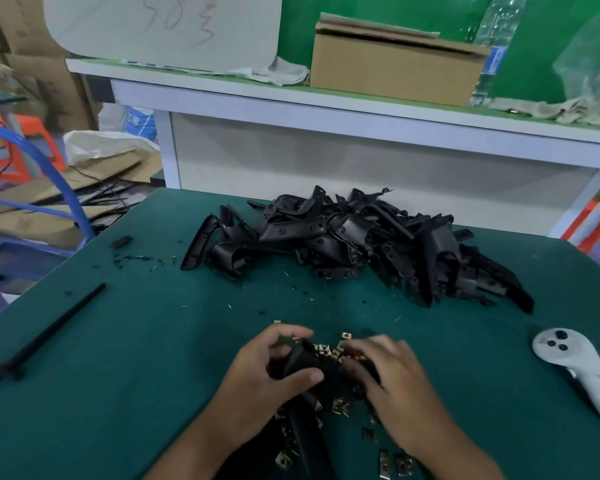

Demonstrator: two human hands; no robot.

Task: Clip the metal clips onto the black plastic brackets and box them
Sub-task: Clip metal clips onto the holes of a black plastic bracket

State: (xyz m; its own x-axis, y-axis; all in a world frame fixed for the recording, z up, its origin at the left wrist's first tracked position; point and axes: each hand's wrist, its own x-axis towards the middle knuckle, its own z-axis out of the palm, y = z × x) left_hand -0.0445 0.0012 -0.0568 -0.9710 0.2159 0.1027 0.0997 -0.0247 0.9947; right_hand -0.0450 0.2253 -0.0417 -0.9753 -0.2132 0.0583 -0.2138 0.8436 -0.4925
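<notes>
Left hand (274,375) grips a black bracket (303,365), partly hidden; right hand (392,379) curls over brass clips (326,349), grip unclear. Behind: one bracket pile (361,244), uncountable.

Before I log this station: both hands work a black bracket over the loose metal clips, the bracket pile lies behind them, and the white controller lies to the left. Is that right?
Not quite. The head view shows the white controller lying to the right on the green mat, not the left. The rest holds: the left hand and right hand work a black bracket over the metal clips, with the bracket pile behind.

Factory assembly bench (118,341), stacked cartons (32,46)
</notes>
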